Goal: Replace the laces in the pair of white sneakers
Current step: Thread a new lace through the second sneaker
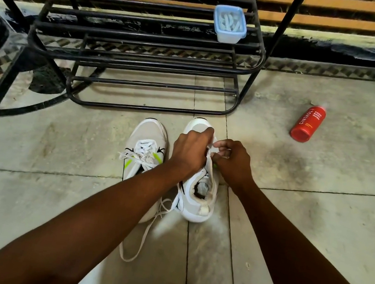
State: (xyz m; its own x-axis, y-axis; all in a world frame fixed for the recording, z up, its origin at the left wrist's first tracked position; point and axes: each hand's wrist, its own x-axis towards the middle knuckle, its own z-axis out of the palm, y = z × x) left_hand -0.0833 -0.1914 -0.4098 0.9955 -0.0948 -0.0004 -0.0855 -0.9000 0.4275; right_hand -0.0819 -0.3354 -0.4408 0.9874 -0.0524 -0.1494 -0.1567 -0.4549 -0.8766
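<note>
1. My left hand (190, 151) curls around the front of the right sneaker (197, 193) on the floor (318, 213).
2. My right hand (232, 161) pinches the lace (208, 160) between both hands.
3. The sneaker's long axis runs away from me: toe beyond my grip, heel nearer me.
4. The left sneaker (147, 140), just left of my grip, lies parallel, laced.
5. A loose lace end (140, 240) trails toward me.

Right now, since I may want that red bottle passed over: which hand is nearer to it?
Right. The right hand is at the sneaker, on the side facing the red bottle; the left hand is beyond it, farther from the bottle.
</note>
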